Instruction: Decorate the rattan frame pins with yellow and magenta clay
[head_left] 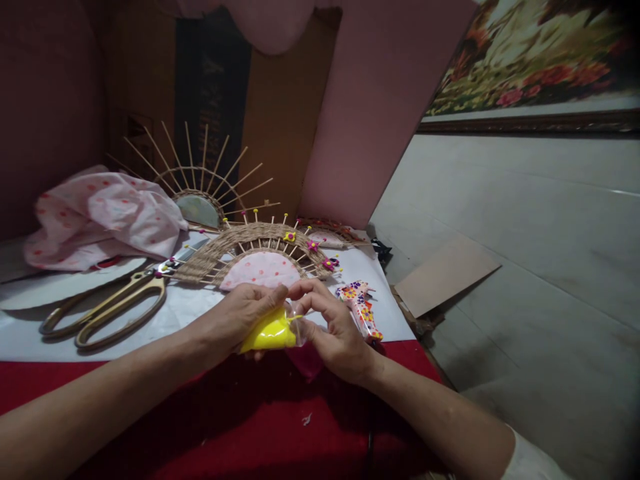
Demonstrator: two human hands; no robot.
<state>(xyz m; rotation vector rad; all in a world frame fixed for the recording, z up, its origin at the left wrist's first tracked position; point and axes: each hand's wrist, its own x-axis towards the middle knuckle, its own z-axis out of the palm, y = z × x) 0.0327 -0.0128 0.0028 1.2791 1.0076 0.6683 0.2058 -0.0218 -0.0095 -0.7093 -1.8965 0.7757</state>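
Observation:
My left hand (253,310) is wrapped round a small clear plastic bag of bright yellow, clay-like material (273,331). At the bag's mouth my right hand (337,333) has its fingers closed; a thin yellow bit shows between them. A magenta packet (306,360) hangs beneath my right hand, partly hidden by it. Just beyond both hands lies a woven twine fan shape (215,252) with stick spokes, coloured tips, small flowers and a dotted fabric half-circle (260,270).
Large scissors (120,300) lie left, near crumpled dotted fabric (110,213). A flower-patterned glue gun (363,310) rests right of my hands. A second stick frame (200,193) leans against the cardboard behind. Brown board (447,277) lies beyond the right edge of the red cloth-covered table (250,413).

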